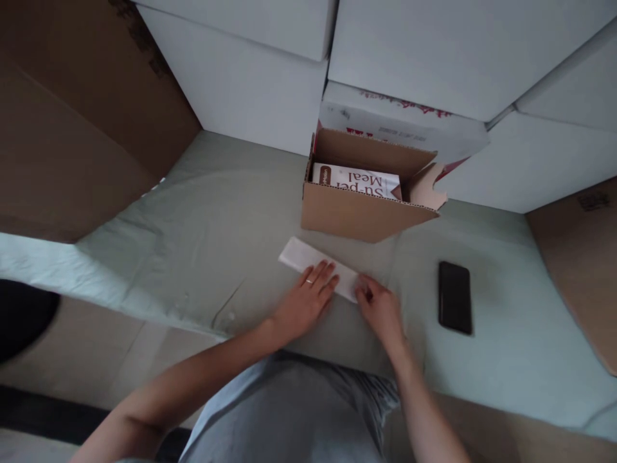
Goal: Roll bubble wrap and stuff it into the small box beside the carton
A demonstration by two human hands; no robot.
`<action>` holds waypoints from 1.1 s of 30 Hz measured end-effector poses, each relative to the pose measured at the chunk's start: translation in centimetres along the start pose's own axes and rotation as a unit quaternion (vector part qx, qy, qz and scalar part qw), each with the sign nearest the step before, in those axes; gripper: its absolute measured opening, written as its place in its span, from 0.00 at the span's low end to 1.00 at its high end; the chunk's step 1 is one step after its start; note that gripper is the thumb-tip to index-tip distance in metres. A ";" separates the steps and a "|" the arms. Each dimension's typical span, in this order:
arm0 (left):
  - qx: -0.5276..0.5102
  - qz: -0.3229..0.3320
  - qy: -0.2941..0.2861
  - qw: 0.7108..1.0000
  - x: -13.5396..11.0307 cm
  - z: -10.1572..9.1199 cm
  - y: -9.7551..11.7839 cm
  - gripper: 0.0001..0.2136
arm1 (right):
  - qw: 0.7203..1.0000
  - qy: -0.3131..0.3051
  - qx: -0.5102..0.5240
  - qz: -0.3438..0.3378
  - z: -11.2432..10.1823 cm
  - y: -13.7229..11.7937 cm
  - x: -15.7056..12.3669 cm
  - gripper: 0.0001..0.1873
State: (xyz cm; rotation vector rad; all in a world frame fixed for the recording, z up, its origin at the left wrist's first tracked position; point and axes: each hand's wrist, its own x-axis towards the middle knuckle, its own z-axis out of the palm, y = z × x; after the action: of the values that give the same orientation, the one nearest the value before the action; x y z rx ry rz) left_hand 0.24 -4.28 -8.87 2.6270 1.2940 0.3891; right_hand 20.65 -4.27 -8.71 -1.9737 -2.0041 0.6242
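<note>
With the white strip (299, 253) mid-frame, our left hand (313, 296) lies flat on it, fingers slightly apart, while our right hand (380, 308) curls its fingers at the lower-right end, pinching or not we cannot tell; uneven tugging could crease it.

One cam, worn on the head. Looks forward and steeply down from above the wearer's grey shirt (289, 411), which takes up bottom centre. Close range: forearms (207, 373) come in from the lower edge, left hand (307, 301) and right hand (382, 312) sit near mid-frame. Tabletop (231, 186) spans the width, front edge sloping down to frame right, so view's skewed to it. White boxes (260, 83) close off the top; floor (106, 347) shows lower left.
</note>
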 end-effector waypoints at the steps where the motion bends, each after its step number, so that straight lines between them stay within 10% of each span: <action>1: -0.002 -0.003 -0.020 1.000 -0.1 0.4 0.5 0.22 | 0.999 -0.026 0.028 -0.001 -0.2 -0.2 -0.5 0.18; 11: -0.162 0.055 -0.042 0.984 -0.8 0.2 -2.4 0.20 | 0.973 -0.013 0.092 -0.209 -0.8 1.2 -3.6 0.37; 17: -0.172 0.123 -0.079 0.974 -2.1 0.1 -3.0 0.25 | 0.930 -0.017 0.111 -0.351 0.6 -0.6 -3.2 0.20; 27: -0.249 0.018 0.004 0.968 -2.2 -0.1 -1.8 0.20 | 0.947 -0.127 0.083 -0.284 0.3 -2.8 -0.9 0.12; 33: -0.303 -0.065 0.048 0.949 -1.9 0.3 -2.2 0.18 | 0.974 -0.061 0.110 -0.189 1.7 -3.4 0.7 0.15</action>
State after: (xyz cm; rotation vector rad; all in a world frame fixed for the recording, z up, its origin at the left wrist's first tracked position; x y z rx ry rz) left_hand -2.46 -4.50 -10.09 2.0185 1.1331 0.7618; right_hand 16.87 -3.75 -8.64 -1.4086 -2.1922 0.8443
